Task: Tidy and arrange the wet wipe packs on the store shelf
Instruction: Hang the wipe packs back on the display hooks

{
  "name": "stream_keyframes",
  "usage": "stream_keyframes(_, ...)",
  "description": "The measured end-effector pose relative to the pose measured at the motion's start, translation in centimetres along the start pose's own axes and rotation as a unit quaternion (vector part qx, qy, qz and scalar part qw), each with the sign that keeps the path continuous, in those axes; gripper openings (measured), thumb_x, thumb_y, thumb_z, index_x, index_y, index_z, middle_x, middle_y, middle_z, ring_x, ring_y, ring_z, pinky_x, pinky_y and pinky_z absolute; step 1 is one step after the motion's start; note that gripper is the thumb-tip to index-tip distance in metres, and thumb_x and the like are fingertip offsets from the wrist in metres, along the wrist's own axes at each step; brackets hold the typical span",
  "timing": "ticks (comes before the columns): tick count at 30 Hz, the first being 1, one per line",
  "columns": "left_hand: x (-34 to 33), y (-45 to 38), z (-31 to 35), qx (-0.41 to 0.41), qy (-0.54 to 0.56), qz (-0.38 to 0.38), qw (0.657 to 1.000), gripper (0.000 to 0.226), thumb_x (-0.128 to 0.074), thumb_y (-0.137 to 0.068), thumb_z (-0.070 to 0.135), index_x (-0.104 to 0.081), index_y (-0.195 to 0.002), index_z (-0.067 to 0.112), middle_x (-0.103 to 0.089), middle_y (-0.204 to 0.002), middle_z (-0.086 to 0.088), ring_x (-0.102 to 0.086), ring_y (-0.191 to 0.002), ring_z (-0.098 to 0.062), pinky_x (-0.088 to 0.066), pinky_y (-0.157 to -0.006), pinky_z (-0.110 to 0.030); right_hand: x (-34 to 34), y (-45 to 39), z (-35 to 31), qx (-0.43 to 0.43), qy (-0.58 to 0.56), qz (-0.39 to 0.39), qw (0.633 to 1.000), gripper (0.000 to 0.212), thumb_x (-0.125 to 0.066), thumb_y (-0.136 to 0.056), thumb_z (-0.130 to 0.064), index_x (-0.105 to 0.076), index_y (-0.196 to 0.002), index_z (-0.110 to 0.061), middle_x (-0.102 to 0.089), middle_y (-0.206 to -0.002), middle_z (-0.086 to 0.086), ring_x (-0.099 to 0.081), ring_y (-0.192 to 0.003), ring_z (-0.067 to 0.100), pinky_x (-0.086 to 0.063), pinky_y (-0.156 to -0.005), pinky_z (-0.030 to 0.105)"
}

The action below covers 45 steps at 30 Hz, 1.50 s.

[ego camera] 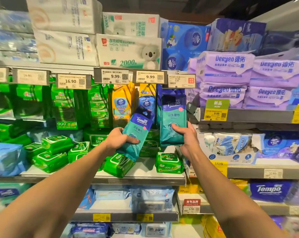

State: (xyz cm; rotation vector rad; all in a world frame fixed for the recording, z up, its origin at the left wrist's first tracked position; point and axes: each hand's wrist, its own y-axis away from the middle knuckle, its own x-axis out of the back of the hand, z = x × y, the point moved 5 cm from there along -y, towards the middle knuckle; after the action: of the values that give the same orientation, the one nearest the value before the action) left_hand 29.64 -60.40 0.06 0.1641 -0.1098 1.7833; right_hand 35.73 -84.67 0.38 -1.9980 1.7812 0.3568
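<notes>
My left hand (121, 139) grips a teal and navy Tempo wet wipe pack (137, 127) that leans to the right in front of the shelf. My right hand (186, 136) holds the lower edge of a second, upright Tempo pack (172, 115) that hangs below the price rail. Small green wipe packs (56, 144) lie scattered on the shelf board (145, 174), one (169, 163) just under my right hand and another (118, 165) tilted at the board's front edge.
Green hanging packs (66, 107) fill the left, with yellow (121, 105) and blue Vinda packs (147, 100) in the middle. Price tags (115, 76) line the rail above. Purple Deeyeo tissue packs (226, 66) are stacked on the right. Lower shelves hold more wipes (152, 198).
</notes>
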Motion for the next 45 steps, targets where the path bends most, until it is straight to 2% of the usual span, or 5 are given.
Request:
stream_keyframes(9,0.8,-1.0,-0.6,-0.009,0.013,-0.007,1.000,0.060,-0.089,-0.061,0.002,-0.052,-0.108,0.003,-0.074,-0.097,-0.015,-0.074,-0.078,-0.031,-0.058,-0.061,-0.038,-0.6,-6.0,1.6,0.009,0.145,0.094,0.985,0.015,-0.070,-0.089,-0.012,-0.063,-0.103,-0.009,-0.071,-0.106,0.009,-0.067,-0.091,0.024,-0.056,-0.075,0.037)
stream_keyframes(16,0.6,-2.3,-0.2,-0.035,0.000,0.012,0.999,0.057,-0.089,-0.060,0.002,-0.052,-0.102,0.005,-0.073,-0.092,-0.010,-0.073,-0.075,-0.024,-0.056,-0.059,-0.034,-1.8,-11.7,2.7,0.003,0.272,0.136,0.953,0.051,-0.062,-0.094,-0.024,-0.048,-0.142,-0.013,-0.059,-0.134,0.012,-0.058,-0.118,0.034,-0.051,-0.094,0.038)
stream_keyframes(27,0.2,-3.2,-0.4,-0.046,0.033,0.001,0.998,0.068,-0.091,-0.054,0.005,-0.052,-0.109,0.001,-0.073,-0.098,-0.013,-0.073,-0.078,-0.026,-0.057,-0.058,-0.035,-2.3,-12.6,3.0,-0.040,0.405,0.158,0.900,0.051,-0.049,-0.100,-0.039,-0.048,-0.134,0.000,-0.055,-0.135,0.020,-0.057,-0.118,0.037,-0.045,-0.079,0.034)
stream_keyframes(32,-1.4,-3.0,-0.5,-0.058,0.057,-0.009,0.997,0.069,-0.091,-0.050,0.003,-0.052,-0.106,0.000,-0.074,-0.093,-0.011,-0.073,-0.077,-0.026,-0.058,-0.061,-0.037,-1.8,-8.8,5.0,-0.038,0.434,0.128,0.891,0.054,-0.048,-0.099,-0.041,-0.051,-0.131,0.002,-0.049,-0.138,0.024,-0.050,-0.122,0.041,-0.044,-0.098,0.043)
stream_keyframes(45,-4.4,-1.1,1.0,-0.082,0.138,-0.026,0.987,0.070,-0.091,-0.054,0.000,-0.051,-0.111,-0.004,-0.074,-0.100,-0.014,-0.073,-0.085,-0.029,-0.059,-0.068,-0.038,-1.1,-4.7,7.5,-0.078,0.161,0.030,0.983,0.103,-0.052,-0.045,-0.101,-0.060,-0.126,-0.037,-0.066,-0.129,-0.004,-0.064,-0.114,0.023,-0.047,-0.102,0.051)
